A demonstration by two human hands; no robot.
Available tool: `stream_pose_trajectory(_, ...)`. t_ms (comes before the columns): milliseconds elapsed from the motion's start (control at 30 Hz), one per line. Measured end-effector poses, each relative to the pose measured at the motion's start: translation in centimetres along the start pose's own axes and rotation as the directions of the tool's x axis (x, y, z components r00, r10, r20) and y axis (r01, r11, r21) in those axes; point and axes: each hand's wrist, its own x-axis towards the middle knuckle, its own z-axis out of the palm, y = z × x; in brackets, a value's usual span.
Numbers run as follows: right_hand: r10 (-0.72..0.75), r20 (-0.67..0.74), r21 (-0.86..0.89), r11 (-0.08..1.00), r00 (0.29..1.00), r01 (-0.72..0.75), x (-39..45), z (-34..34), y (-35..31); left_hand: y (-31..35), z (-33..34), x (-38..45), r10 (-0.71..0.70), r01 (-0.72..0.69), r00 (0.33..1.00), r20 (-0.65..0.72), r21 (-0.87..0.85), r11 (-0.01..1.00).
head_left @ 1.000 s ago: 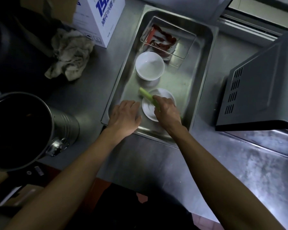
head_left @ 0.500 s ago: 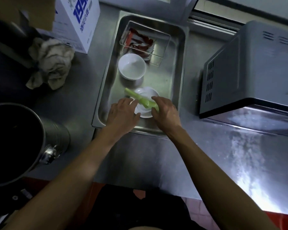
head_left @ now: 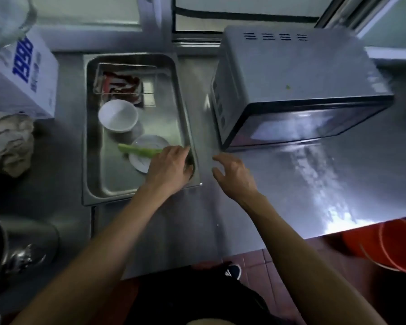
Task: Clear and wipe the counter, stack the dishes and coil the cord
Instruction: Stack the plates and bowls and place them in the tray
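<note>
A green stalk (head_left: 140,151) is laid across the small plate (head_left: 148,152) in the steel tray (head_left: 93,160), its long axis running left to right. Its right end is met by the left hand (head_left: 170,168); whether it is pinched cannot be told. The right hand (head_left: 234,175) is held apart over the counter (head_left: 291,195), fingers spread, gripping nothing.

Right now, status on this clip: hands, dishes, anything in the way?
Left hand over the tray's near right corner, grip unclear. Right hand open above the counter. Green stalk lies across saucer; bowl unstacked. Microwave close right.
</note>
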Motion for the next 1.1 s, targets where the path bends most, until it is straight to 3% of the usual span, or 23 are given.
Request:
stream_pose_trajectory(200,0.086,-0.035,0.040,0.996,0.996,-0.084,-5.8,-3.8,7.1,7.9,1.8,-0.4,0.106,-0.110,0.993,0.043,0.100,0.989)
stream_pose_trajectory(633,0.271,-0.204,0.007,0.961,0.941,-0.276,-23.4,-13.5,22.6,31.8,7.5,-4.2,0.354,-0.377,0.924,0.148,0.182,0.908)
stream_pose_trajectory(900,0.454,-0.392,0.114,0.887,0.800,-0.448,-32.9,-18.3,29.3,43.7,10.1,-4.4,0.507,-0.547,0.834,0.218,0.199,0.813)
stream_pose_trajectory(1100,0.569,-0.441,0.163,0.811,0.694,-0.561,-38.2,-19.6,33.1,50.7,13.1,-4.1,0.604,-0.655,0.749,0.274,0.167,0.737)
